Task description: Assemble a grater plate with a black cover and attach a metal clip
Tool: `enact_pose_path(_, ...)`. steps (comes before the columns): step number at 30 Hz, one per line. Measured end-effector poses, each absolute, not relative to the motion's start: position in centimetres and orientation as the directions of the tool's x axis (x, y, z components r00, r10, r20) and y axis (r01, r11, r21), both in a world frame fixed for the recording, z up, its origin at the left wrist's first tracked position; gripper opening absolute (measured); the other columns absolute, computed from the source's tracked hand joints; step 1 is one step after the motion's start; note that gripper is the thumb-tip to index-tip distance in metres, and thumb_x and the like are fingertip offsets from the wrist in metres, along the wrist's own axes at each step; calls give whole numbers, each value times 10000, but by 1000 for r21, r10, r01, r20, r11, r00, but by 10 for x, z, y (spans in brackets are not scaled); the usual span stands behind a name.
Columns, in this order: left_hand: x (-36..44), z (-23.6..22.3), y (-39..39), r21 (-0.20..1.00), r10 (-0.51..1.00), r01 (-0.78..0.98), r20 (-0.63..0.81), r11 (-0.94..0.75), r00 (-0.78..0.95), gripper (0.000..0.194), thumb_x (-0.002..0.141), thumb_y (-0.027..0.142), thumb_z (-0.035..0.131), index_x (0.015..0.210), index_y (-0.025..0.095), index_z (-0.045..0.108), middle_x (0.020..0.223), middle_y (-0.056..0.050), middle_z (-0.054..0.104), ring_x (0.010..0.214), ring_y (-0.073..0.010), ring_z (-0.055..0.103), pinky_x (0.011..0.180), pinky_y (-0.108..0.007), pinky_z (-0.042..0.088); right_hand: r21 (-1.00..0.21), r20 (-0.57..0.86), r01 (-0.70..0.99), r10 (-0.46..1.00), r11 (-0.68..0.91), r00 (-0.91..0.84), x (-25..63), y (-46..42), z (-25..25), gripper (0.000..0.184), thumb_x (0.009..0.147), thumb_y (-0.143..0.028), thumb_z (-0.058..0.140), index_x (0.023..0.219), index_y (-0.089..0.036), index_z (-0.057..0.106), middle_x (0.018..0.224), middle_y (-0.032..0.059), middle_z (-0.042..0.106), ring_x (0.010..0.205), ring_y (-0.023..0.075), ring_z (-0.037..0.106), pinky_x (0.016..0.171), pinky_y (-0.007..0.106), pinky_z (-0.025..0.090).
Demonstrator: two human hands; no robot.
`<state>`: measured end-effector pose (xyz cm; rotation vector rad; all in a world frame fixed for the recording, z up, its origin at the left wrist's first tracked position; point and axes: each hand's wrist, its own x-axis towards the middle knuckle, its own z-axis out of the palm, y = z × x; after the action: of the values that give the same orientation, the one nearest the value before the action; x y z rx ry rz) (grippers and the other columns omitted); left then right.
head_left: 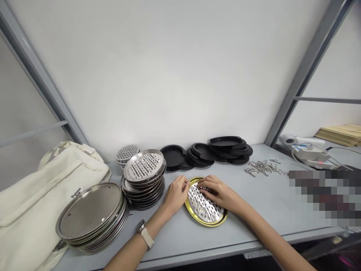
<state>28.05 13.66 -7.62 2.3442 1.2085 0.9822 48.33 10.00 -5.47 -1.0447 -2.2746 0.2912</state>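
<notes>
Grater disc point(204, 207) was seated inside the yellow tray point(207, 224), flat on the table point(276, 203), between both hands. Tray's upper left rim was pinched by the left hand point(177, 190), presumably so slip was prevented. Disc's upper part was covered by the right hand point(218, 190), fingers curved and slightly spread, likely for seating pressure; whether anything was pinched there could not be told. Spare graters point(145, 165) and large plates point(91, 212) were stacked left, probably to save space. Black rings point(227, 142) were piled behind, metal clips point(262, 167) heaped right, apparently for easy reach.
</notes>
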Motion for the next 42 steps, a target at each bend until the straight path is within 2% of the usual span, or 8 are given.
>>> enact_pose_path(3, 281, -76, 136, 567, 801, 565, 430, -599, 416, 131, 861, 185, 411, 740, 186, 463, 717, 13, 482, 661, -125, 462, 627, -244, 343, -395, 449, 630, 739, 668, -501, 484, 101, -57, 221, 925, -302, 458, 1049, -247, 633, 1011, 84, 594, 967, 232, 521, 865, 422, 446)
enact_pose_path(16, 281, -76, 135, 608, 812, 538, 424, -583, 400, 139, 844, 178, 416, 709, 184, 451, 680, 22, 459, 636, -116, 435, 591, -236, 323, -475, 424, 579, 749, 662, -508, 482, 104, -64, 218, 939, -278, 435, 1050, -249, 621, 996, 70, 589, 971, 218, 510, 840, 379, 476)
enact_pose_path(26, 282, -80, 137, 593, 840, 595, 387, -543, 381, 137, 836, 197, 416, 699, 190, 432, 641, 28, 447, 607, -122, 441, 575, -239, 305, -507, 420, 584, 773, 634, -475, 478, 101, -59, 214, 933, -293, 448, 1080, -258, 600, 959, 60, 599, 934, 208, 545, 822, 357, 487)
enact_pose_path(35, 280, -84, 139, 573, 859, 640, 363, -511, 361, 131, 850, 215, 411, 723, 196, 436, 628, 29, 460, 592, -128, 460, 574, -241, 294, -545, 442, 556, 778, 628, -446, 475, 95, -51, 256, 951, -250, 358, 1141, -248, 529, 1132, 67, 547, 1052, 193, 539, 928, 344, 452)
enact_pose_path(39, 280, -83, 139, 574, 876, 662, 343, -482, 340, 136, 847, 220, 421, 712, 197, 428, 589, 38, 452, 554, -123, 455, 553, -237, 277, -535, 479, 579, 785, 615, -392, 478, 96, -53, 239, 945, -255, 366, 1105, -239, 542, 1117, 74, 544, 1055, 203, 530, 937, 357, 440)
enact_pose_path(42, 279, -83, 139, 581, 892, 677, 313, -451, 326, 115, 847, 217, 423, 734, 198, 434, 559, 44, 440, 518, -121, 450, 538, -234, 265, -556, 528, 626, 814, 548, -244, 487, 97, -57, 224, 947, -253, 346, 1048, -222, 544, 1037, 79, 561, 1005, 210, 543, 903, 368, 445)
